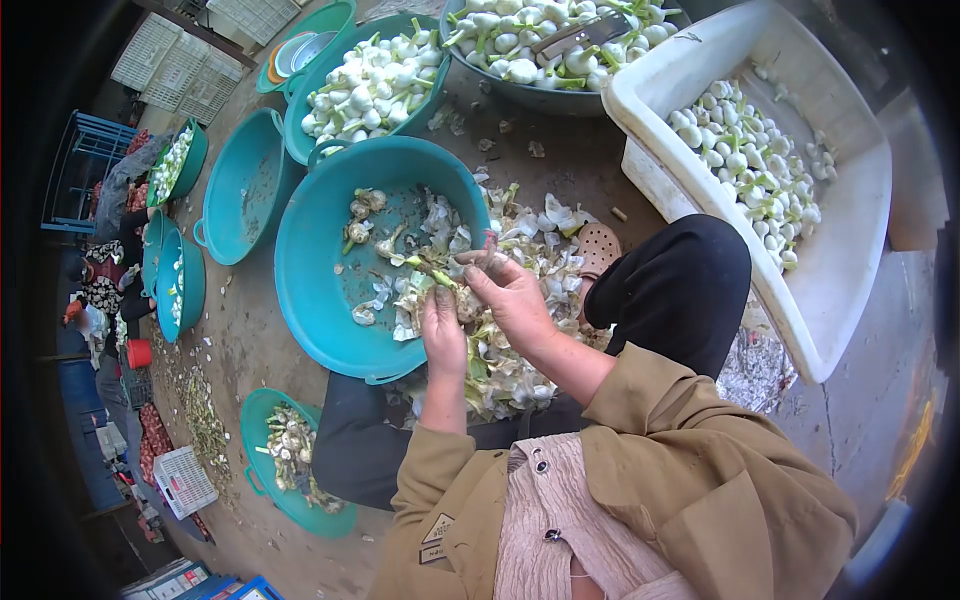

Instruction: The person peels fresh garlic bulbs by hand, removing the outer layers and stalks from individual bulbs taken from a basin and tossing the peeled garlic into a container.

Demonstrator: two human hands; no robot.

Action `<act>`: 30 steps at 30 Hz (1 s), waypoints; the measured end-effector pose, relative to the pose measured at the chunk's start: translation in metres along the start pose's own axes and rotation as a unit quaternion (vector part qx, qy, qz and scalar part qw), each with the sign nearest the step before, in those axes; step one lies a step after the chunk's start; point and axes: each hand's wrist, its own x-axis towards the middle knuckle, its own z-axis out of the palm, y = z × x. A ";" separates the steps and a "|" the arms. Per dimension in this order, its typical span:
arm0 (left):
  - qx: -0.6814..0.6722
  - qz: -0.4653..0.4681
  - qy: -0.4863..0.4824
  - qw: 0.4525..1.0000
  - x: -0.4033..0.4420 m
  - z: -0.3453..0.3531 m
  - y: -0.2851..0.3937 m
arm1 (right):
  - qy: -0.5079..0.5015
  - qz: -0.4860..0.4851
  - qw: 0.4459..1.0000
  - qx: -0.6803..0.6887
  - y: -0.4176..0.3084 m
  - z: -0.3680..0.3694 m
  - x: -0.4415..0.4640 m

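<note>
Over the rim of a large teal tub [300,270], my left hand [442,330] is closed around a garlic bulb [464,303] with a green stem. Close beside it, my right hand [512,305] has thumb and fingers pinched together at the garlic. A small reddish piece [490,243] sticks up at the right fingertips; I cannot make out what it is. Inside the tub lie a few dirty garlic bulbs [368,200] and loose papery skins [440,222]. A heap of garlic peelings [510,360] lies between my legs, below my hands.
Peeled garlic fills a green tub [372,88], a dark basin [520,68] with a cleaver-like blade [585,35] on top, and part of a white bin [745,165]. A smaller green basin [262,478] holds unpeeled garlic. Another person [105,275] is at the far left.
</note>
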 end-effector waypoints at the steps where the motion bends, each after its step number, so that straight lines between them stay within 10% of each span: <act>1: 0.001 0.006 0.027 1.000 -0.004 0.011 0.012 | -0.006 -0.017 0.999 -0.033 -0.001 0.000 -0.002; 11: 0.224 0.129 0.034 0.966 -0.016 0.024 0.032 | 0.080 -0.075 0.986 0.125 0.009 0.003 -0.008; 15: 0.161 0.171 0.078 0.969 -0.023 0.028 0.017 | 0.163 0.002 0.948 0.273 0.000 -0.002 0.001; 21: 0.034 0.108 0.124 0.986 -0.017 0.012 0.024 | 0.018 0.182 0.976 0.116 -0.015 -0.009 -0.016; 24: 0.130 0.130 0.152 0.971 -0.015 0.014 0.035 | -0.129 0.037 0.990 -0.046 -0.007 -0.003 -0.019; 30: 0.256 0.187 0.089 0.944 -0.008 -0.006 0.063 | -0.061 -0.169 0.948 -0.263 -0.005 -0.007 -0.015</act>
